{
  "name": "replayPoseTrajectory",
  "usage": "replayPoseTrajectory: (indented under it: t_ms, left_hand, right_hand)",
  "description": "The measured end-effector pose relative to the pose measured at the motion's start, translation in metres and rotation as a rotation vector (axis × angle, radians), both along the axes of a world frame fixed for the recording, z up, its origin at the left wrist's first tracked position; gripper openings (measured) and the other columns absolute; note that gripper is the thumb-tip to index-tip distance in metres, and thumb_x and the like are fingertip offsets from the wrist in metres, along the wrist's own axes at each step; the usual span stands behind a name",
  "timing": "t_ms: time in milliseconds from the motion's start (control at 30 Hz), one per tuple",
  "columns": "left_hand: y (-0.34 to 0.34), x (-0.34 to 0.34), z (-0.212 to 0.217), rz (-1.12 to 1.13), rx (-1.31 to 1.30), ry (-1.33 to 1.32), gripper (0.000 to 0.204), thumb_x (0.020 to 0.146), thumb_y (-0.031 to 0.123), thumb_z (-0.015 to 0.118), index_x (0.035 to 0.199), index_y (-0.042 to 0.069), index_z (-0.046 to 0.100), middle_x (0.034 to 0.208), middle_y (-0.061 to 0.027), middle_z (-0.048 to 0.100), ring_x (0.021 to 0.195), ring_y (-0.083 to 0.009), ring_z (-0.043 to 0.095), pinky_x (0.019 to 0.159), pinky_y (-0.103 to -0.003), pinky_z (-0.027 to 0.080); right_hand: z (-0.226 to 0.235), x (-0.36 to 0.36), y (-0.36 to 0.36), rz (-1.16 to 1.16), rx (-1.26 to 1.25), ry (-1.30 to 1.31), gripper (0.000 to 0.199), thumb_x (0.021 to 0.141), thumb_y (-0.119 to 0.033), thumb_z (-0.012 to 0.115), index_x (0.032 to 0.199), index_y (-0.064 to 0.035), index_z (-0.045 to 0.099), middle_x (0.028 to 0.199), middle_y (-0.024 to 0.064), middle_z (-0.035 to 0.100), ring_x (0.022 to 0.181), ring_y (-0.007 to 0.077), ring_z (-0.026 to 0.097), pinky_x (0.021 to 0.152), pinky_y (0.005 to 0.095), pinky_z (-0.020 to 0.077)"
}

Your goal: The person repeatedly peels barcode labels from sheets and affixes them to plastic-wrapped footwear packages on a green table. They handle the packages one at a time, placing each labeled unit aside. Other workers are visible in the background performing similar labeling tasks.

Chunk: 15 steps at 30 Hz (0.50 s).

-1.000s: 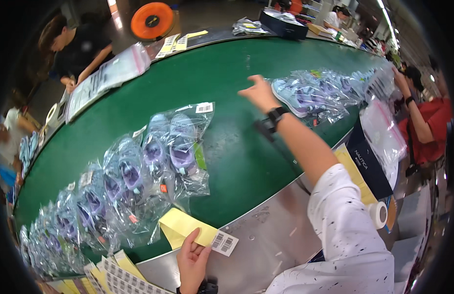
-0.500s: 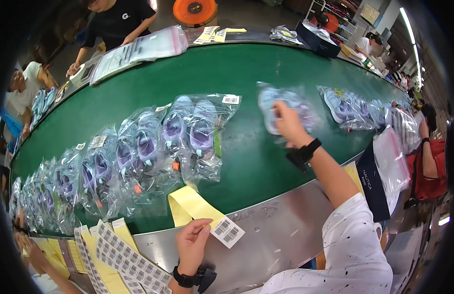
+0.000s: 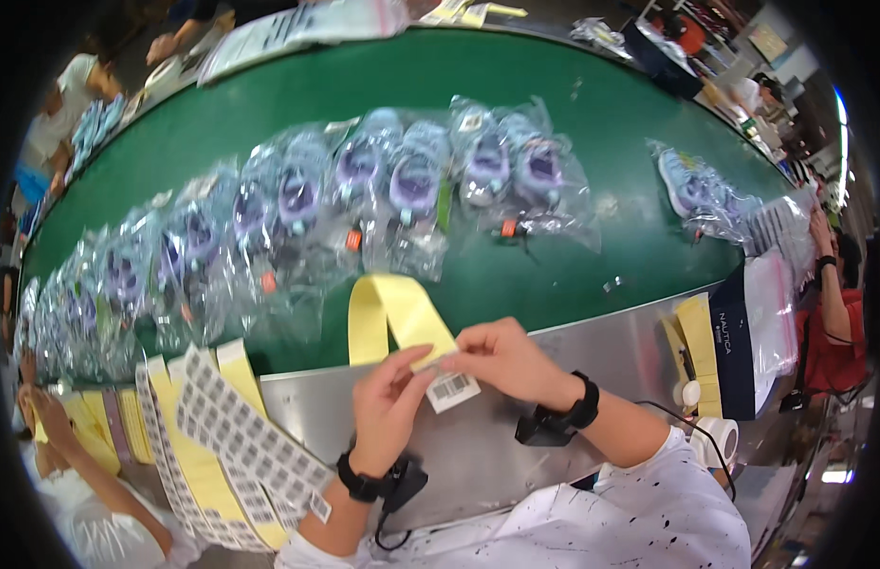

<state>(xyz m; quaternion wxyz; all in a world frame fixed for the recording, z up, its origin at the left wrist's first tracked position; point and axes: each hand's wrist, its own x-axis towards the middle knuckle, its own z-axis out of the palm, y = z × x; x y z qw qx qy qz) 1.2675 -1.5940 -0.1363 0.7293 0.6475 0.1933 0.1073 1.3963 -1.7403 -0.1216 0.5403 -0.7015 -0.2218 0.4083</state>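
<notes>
A yellow backing strip (image 3: 407, 299) arches up from the metal table edge, with white barcode labels (image 3: 452, 389) at its near end. My left hand (image 3: 390, 403) pinches this end from the left. From the right, my right hand (image 3: 516, 365) has its thumb and fingertips closed at the labels' upper edge; whether a label has come off is hidden by the fingers. Just beyond the strip lies a clear-bagged pair of light blue shoes (image 3: 485, 163), touched by neither hand. More bagged pairs (image 3: 302, 185) stretch in a row to the left.
Barcode label sheets (image 3: 255, 446) lie left of my left arm. A dark box (image 3: 732, 346) holding clear bags stands at right, beside a white roll (image 3: 717, 441). Another bagged pair (image 3: 696, 194) sits farther right, near a co-worker in red (image 3: 833, 332). A co-worker's arm (image 3: 74, 446) is at far left.
My right hand has let go of a bagged shoe pair and come back to the label strip. That pair now lies at the row's right end. The whole view has shifted.
</notes>
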Motion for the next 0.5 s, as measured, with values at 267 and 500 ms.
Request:
replayPoseTrajectory:
  t_ms: [267, 500]
  left_hand:
    - [-0.007, 0.001, -0.004, 0.032, -0.023, -0.040, 0.023, 0.089, 0.000, 0.063, 0.112, -0.001, 0.065, 0.085, -0.0033, 0.069, 0.070, -0.0019, 0.056, 0.059, -0.018, 0.042]
    - [-0.008, 0.004, -0.002, -0.013, -0.012, 0.004, 0.023, 0.090, -0.001, 0.062, 0.113, -0.002, 0.064, 0.085, -0.0017, 0.069, 0.071, -0.0004, 0.057, 0.058, -0.015, 0.040]
  right_hand:
    - [0.010, 0.006, -0.002, -0.037, 0.195, -0.507, 0.010, 0.082, -0.005, 0.069, 0.089, 0.0025, 0.064, 0.084, 0.0060, 0.060, 0.071, 0.0133, 0.057, 0.061, 0.0254, 0.0447]
    - [0.014, 0.002, -0.006, -0.052, 0.149, -0.633, 0.008, 0.080, -0.002, 0.069, 0.087, -0.0004, 0.067, 0.084, 0.0083, 0.060, 0.074, 0.0197, 0.059, 0.063, 0.0296, 0.0473]
